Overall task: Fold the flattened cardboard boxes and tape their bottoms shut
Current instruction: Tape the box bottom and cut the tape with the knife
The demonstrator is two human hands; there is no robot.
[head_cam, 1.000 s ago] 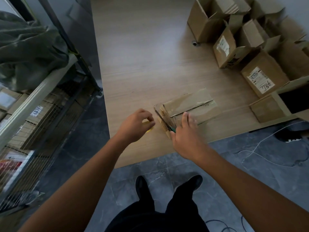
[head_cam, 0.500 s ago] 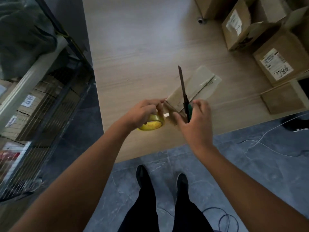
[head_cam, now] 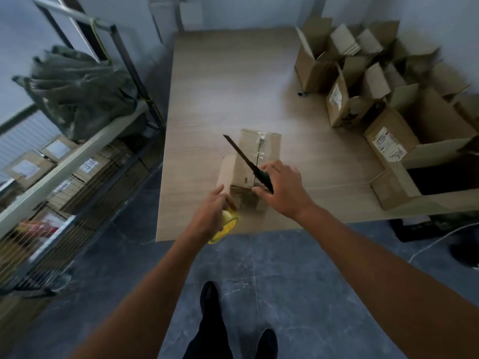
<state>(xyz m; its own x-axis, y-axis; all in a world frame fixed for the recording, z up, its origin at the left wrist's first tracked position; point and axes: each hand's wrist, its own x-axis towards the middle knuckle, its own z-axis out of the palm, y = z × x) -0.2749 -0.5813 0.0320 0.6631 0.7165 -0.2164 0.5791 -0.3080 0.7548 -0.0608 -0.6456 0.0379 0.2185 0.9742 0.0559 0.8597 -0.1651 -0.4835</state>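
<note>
A light, stiff cardboard box (head_cam: 267, 146), probably best held by its walls, sits near the table's (head_cam: 233, 73) front edge; the left hand (head_cam: 210, 216) grips a tape roll (head_cam: 229, 224), the right hand (head_cam: 283, 190) a knife (head_cam: 243, 156).

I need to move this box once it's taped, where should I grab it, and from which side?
Probably take the cardboard box by its far end, gripping across the two long side walls, from the right. The knife in the right hand slants over its left side, and the left hand with the tape roll crowds the near end.
</note>
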